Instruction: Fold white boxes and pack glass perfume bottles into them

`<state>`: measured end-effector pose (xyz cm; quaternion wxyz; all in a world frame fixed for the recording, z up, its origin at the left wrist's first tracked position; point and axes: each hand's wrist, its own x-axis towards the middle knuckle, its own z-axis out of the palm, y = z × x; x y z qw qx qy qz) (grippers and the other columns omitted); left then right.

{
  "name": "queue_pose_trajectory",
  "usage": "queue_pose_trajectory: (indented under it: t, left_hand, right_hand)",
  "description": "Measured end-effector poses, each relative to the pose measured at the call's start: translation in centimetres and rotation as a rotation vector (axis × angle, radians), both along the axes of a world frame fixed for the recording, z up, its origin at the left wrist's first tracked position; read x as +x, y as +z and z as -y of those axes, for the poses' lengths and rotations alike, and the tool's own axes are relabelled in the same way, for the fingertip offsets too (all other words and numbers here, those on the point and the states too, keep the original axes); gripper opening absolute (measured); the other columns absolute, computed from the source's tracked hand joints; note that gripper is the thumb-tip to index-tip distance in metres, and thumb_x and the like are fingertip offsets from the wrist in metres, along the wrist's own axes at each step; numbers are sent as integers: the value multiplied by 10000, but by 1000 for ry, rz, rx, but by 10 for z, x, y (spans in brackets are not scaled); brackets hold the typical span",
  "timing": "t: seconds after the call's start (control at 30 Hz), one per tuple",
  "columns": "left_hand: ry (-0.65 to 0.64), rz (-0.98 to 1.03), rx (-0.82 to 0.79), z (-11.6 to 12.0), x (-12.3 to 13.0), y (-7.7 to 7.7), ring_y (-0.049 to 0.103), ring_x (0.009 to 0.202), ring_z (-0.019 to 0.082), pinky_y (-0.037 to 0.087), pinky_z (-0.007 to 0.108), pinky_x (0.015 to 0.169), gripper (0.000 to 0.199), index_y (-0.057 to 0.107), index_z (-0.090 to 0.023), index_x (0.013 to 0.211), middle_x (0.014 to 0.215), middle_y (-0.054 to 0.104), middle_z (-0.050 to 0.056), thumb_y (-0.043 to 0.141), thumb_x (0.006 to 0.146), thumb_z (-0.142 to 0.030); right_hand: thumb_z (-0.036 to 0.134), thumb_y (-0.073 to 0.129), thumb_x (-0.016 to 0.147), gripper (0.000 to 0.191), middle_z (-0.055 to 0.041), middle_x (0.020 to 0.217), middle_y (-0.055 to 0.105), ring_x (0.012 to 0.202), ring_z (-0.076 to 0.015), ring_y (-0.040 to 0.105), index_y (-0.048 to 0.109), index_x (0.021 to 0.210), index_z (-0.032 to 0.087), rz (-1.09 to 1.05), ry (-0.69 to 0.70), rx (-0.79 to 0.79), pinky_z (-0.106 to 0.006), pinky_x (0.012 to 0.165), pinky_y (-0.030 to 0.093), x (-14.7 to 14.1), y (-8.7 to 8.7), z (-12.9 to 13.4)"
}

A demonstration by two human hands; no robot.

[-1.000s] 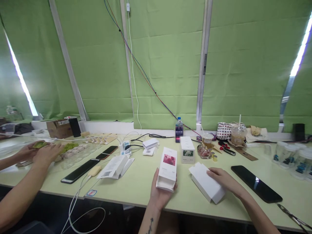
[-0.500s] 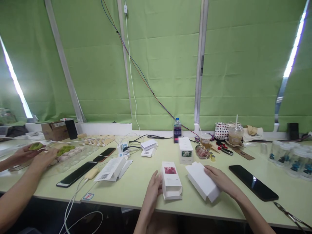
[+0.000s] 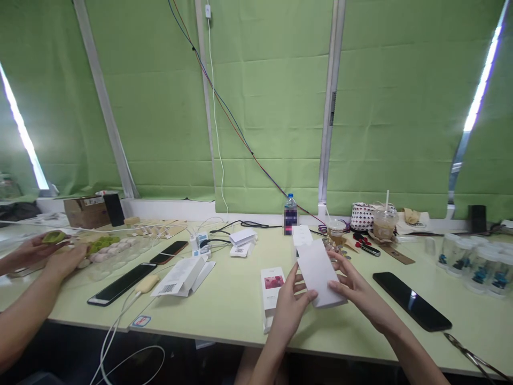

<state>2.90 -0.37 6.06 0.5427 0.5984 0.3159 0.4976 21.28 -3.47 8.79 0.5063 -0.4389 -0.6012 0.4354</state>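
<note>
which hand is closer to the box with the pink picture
Left: the left hand is just right of that box; the right hand is farther off to the right.

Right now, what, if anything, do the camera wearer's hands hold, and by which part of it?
The left hand and right hand hold a white box between them, by its two long side edges, each thumb toward the lower end.

Held box (image 3: 319,275) — phone (image 3: 412,301) right, bottle (image 3: 290,215) behind

White box (image 3: 318,270) with plain visible side, white carton (image 3: 271,299) with pink flower picture, green blinds (image 3: 272,107)
</note>
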Motion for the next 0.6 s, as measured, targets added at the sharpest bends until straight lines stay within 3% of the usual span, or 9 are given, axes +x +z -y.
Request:
queue_pose_trajectory:
  t: [0.07,0.2,0.43,0.6]
  left_hand:
    - [33,48,-12,-1,1,2,649,956,235,535,342,806,690,424,-191,1349,1173,617,115,672,704,-193]
    - [87,96,45,-2,-6,-2,639,984,220,533,323,822,579,505,-200,1257,1164,621,92,632,697,-126]
    - [134,6,151,1,-10,-10,629,1036,216,507,355,918,526,565,-238,1205,1186,646,47,584,703,-79]
    - [90,-92,114,3,-3,-17,661,930,216,548,345,824,509,560,-232,1191,1060,691,44,630,699,-119]
  right_hand:
    - [481,620,815,687,-72,1298,513,1088,-241,571,299,1400,317,4,50,7,-352,865,490,0,2,2]
    - [504,564,852,622,-81,1406,460,1215,-266,483,365,1402,291,46,166,6,-377,963,443,0,5,7]
    - [594,395,898,585,-70,1438,447,1262,-288,438,445,1380,265,69,52,-65,-405,967,448,-1,0,7]
    - [575,458,874,585,-79,1381,515,1251,-286,463,452,1362,252,166,-13,7,-394,997,431,-3,6,9]
